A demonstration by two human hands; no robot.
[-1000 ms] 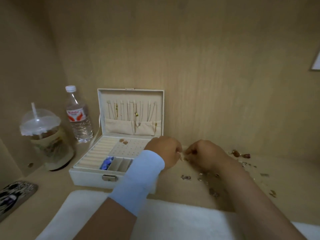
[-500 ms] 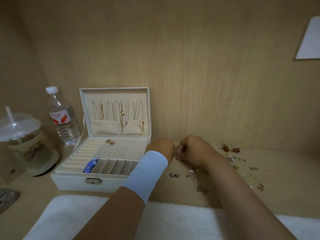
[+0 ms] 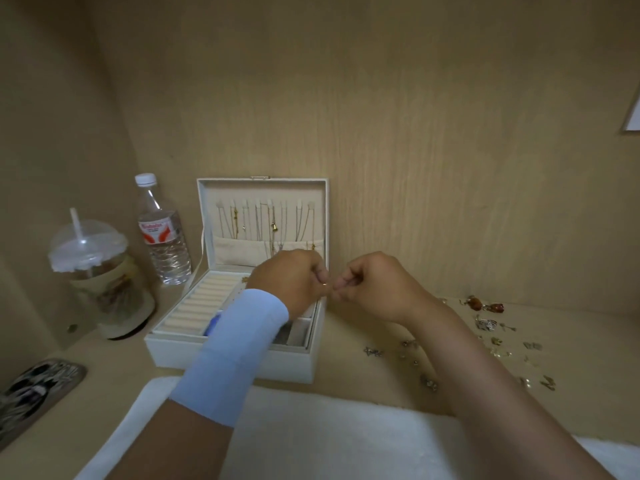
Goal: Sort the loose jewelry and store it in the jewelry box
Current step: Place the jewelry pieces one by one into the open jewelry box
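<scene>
The water bottle (image 3: pixel 162 233), at ten o'clock from the jewelry box (image 3: pixel 242 356), carries a red-and-white label whose lettering is too blurred to read. Your left hand (image 3: pixel 291 282) and right hand (image 3: pixel 374 289) meet above the box's right wall. Both sets of fingers are curled, pinching one small piece (image 3: pixel 325 285) that is too tiny to name. The loose jewelry (image 3: pixel 485 325) lies scattered on the tabletop (image 3: pixel 346 386) at three to four o'clock from the box, with bare surface between. Your blue wristband (image 3: pixel 235 351) hides much of the tray. A white towel (image 3: pixel 311 431) lines the near edge, and a patterned object (image 3: pixel 34 386) at eight o'clock is cut off.
</scene>
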